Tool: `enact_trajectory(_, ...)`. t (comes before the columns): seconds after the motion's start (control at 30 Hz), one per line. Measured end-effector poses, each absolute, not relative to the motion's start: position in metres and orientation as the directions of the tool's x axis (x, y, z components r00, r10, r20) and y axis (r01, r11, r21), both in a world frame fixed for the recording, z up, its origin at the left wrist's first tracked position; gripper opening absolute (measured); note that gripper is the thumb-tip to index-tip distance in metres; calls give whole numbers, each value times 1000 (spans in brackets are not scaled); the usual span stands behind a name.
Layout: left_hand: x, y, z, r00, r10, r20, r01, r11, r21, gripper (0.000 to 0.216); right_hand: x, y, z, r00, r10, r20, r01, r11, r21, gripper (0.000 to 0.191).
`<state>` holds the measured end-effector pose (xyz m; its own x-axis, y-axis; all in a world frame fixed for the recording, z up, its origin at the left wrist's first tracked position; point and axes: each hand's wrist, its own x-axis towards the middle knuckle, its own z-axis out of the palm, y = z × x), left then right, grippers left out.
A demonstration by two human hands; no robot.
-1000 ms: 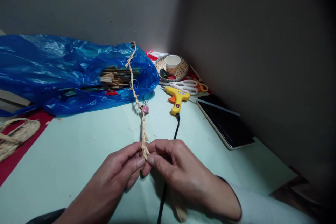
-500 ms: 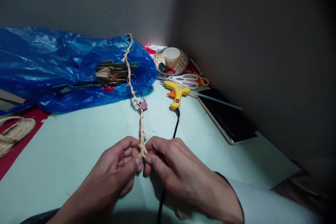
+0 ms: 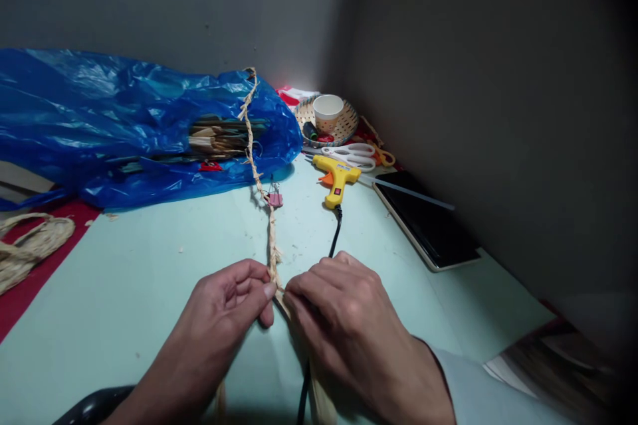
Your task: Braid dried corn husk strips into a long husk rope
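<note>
A pale braided cord of dried plant fibre (image 3: 272,239) runs from my hands up the table and over a blue plastic bag. My left hand (image 3: 232,299) pinches the near end of the braid between thumb and forefinger. Just to its right, my right hand (image 3: 339,312) is closed on a strand at that same end; its fingertips are partly hidden. Loose strands hang below towards the table's near edge. A pink binder clip (image 3: 275,199) sits against the braid farther up.
The blue bag (image 3: 144,139) holds dried leaf strips (image 3: 216,136). A yellow glue gun (image 3: 337,176), white scissors (image 3: 351,154), a woven basket (image 3: 349,123) with a cup (image 3: 327,113), and a black tablet (image 3: 423,219) lie beyond. A coiled braid (image 3: 34,246) is at left.
My right hand has turned over and shifted slightly right, drawing a strand away from the braid. My left hand keeps its pinch. The view has shifted slightly.
</note>
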<state>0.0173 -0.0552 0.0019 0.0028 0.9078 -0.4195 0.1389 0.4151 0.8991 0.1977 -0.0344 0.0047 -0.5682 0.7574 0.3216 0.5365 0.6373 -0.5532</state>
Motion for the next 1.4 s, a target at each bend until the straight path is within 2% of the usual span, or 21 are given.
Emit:
enact_trajectory(0.13, 21, -54, 1, 3, 925, -380, 91, 378, 921, 20, 191, -42, 0, -492, 687, 535, 583, 716, -384, 27)
enact_trajectory(0.27, 23, -54, 1, -67, 900, -431, -54, 428, 902, 24, 177, -48, -8, -482, 499, 720, 532, 820, -212, 30)
enact_trajectory(0.4, 22, -57, 1, -51, 865, -499, -179, 484, 857, 29, 173, -52, -14, -605, 297, 739, 433, 901, -9, 32)
enact_trajectory(0.47, 21, -58, 1, -45, 881, -471, -212, 452, 866, 31, 178, -53, -11, -651, 269, 709, 406, 913, 26, 28)
enact_trajectory(0.5, 21, -58, 1, -41, 893, -448, -221, 429, 876, 30, 182, -53, -8, -667, 304, 680, 400, 916, -18, 25)
enact_trajectory(0.57, 21, -58, 3, -39, 911, -410, -233, 391, 891, 28, 190, -49, 3, -650, 471, 596, 426, 876, -227, 22)
enact_trajectory(0.67, 22, -58, 5, -19, 917, -398, -228, 383, 895, 25, 197, -34, 20, -526, 772, 356, 513, 622, -591, 25)
enact_trajectory(0.7, 22, -58, 5, -12, 916, -401, -226, 389, 893, 26, 197, -27, 24, -502, 824, 263, 537, 535, -652, 24)
enact_trajectory(0.77, 21, -58, 5, -9, 910, -416, -206, 405, 891, 29, 194, -14, 29, -539, 839, 79, 546, 419, -725, 25)
enact_trajectory(0.83, 20, -57, 4, -14, 903, -429, -160, 421, 893, 30, 191, -6, 30, -626, 780, -16, 508, 392, -767, 23)
enact_trajectory(0.97, 19, -56, 3, -23, 906, -423, -101, 419, 902, 21, 189, -2, 26, -675, 737, -36, 509, 430, -745, 22)
enact_trajectory(1.17, 21, -56, 8, -81, 898, -433, 7, 435, 901, 18, 194, 7, 22, -720, 689, 82, 455, 557, -695, 20)
enact_trajectory(1.4, 19, -55, 6, -90, 861, -501, -11, 502, 865, 24, 195, 17, 16, -683, 727, 71, 449, 494, -745, 22)
